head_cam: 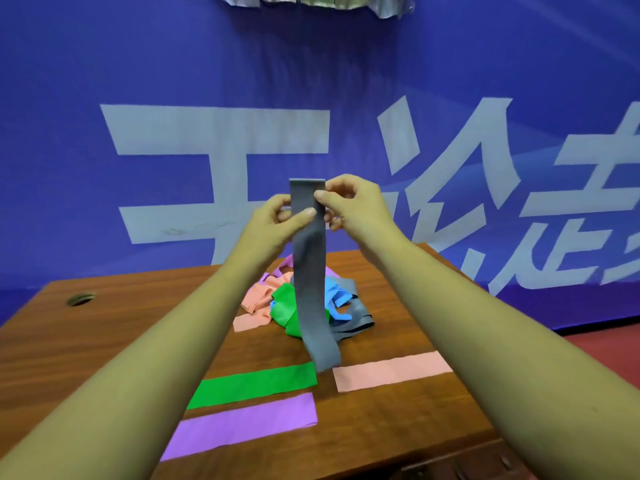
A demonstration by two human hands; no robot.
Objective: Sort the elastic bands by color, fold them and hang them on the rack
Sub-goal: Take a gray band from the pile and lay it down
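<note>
Both hands, left hand and right hand, pinch the grey band mid-frame; three bands lie flat, the pile remains, nothing hung.

Pinched a grey elastic band near its top end with left hand and right hand, held it upright over the wooden table with the lower end down between a flat green band and a flat pink band, purple band nearest, tangled pile of bands behind.
</note>
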